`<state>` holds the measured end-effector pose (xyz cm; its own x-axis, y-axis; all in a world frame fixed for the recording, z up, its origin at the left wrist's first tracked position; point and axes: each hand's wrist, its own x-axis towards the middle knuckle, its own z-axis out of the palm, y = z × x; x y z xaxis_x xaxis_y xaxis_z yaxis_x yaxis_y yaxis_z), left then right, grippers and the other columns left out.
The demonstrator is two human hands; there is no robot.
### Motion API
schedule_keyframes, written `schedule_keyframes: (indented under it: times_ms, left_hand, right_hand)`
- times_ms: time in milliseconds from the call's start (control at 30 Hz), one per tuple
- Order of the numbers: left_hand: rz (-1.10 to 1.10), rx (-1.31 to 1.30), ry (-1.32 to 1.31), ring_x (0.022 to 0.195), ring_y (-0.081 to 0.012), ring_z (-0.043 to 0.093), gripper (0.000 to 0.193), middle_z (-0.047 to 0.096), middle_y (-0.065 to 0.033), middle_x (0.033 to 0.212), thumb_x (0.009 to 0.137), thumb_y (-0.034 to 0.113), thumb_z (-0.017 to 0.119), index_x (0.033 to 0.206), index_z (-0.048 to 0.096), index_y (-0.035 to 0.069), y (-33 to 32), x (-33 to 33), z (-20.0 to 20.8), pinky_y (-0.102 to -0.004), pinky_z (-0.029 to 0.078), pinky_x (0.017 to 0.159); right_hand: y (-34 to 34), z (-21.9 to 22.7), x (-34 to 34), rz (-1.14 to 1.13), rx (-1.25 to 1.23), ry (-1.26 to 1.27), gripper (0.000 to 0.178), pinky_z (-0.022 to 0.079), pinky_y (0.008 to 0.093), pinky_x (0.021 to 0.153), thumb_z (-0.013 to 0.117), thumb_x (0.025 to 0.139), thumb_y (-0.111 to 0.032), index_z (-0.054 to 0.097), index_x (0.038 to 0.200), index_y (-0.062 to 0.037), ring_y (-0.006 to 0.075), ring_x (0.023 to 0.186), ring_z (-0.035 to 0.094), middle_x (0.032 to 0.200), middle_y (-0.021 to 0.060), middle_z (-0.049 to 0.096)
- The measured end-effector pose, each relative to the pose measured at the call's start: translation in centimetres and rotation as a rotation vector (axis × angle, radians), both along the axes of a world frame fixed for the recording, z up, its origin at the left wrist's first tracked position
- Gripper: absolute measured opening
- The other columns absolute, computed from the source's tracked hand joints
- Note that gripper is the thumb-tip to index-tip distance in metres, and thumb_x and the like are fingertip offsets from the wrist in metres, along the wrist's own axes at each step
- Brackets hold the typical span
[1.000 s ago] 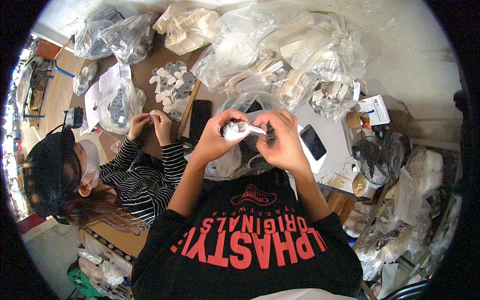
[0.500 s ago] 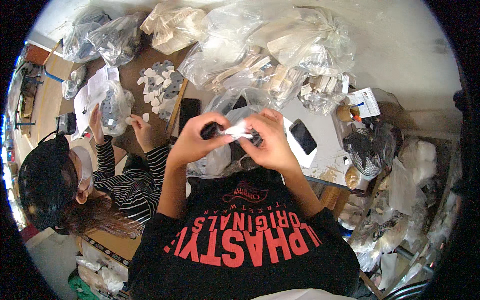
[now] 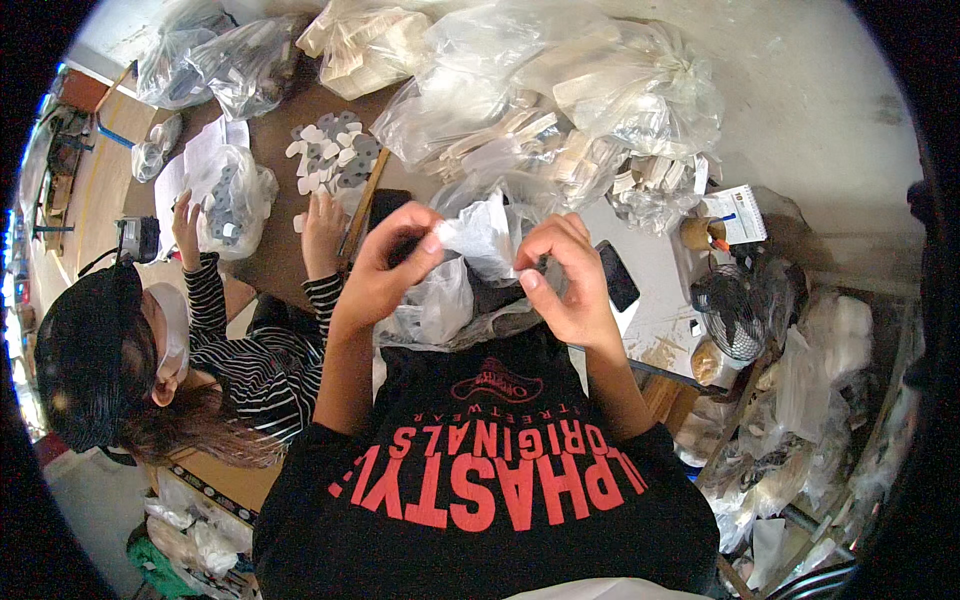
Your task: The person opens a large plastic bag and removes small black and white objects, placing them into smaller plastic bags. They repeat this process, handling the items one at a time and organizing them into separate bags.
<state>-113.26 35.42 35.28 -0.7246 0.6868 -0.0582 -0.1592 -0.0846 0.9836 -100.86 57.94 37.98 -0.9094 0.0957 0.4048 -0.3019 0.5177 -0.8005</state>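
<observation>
Head view: a white crumpled sheet (image 3: 485, 238) is spanning the gap between your 2 hands, sloping down toward your right; its folds are hiding any clear long axis. Neither hand is nearer: your left hand (image 3: 375, 277) is pinching its left edge, your right hand (image 3: 578, 287) its lower-right corner, fingers narrow on both. A clear plastic bag (image 3: 443, 303) is lying below; the desk (image 3: 664, 288) is extending rightward.

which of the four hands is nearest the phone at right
The wearer's right hand, at the edge of the white sheet; the phone shows beside it. The left hand and co-worker's two hands are farther left.
</observation>
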Motion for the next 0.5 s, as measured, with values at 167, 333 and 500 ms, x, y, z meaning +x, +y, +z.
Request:
schedule_keyframes:
  times_ms: [167,333,500]
  left_hand:
    - [-0.094,0.009,0.199,0.096,-0.0083,0.053,0.017,0.060,0.0010,0.098,0.102,0.015,0.072,0.107,0.064,0.001,0.9,1.0,0.4,-0.0265,0.045,0.088]
    - [-0.043,-0.074,-0.007,0.089,-0.0065,0.052,0.019,0.059,0.0027,0.088,0.101,0.017,0.074,0.097,0.065,0.000,1.7,2.3,1.2,-0.0255,0.045,0.081]
    - [0.172,-0.131,-0.016,0.086,-0.0081,0.055,0.019,0.063,0.0017,0.089,0.099,0.015,0.076,0.094,0.065,0.001,1.2,2.0,0.4,-0.0259,0.045,0.080]
  right_hand:
    - [-2.6,-1.7,0.1,-0.062,-0.344,-0.201,0.017,0.043,0.0389,0.084,0.070,0.096,-0.016,0.064,0.108,-0.0054,0.0218,0.080,0.059,0.083,0.0040,0.060]
    - [-3.1,-0.7,-1.5,-0.102,-0.003,-0.031,0.026,0.045,0.0344,0.080,0.075,0.088,0.002,0.062,0.110,-0.0036,0.0208,0.082,0.058,0.084,0.0060,0.059]
    - [-2.7,-0.1,-1.1,-0.128,-0.147,0.048,0.018,0.046,0.0336,0.085,0.071,0.085,0.002,0.063,0.101,-0.0034,0.0258,0.092,0.061,0.092,0.0096,0.064]
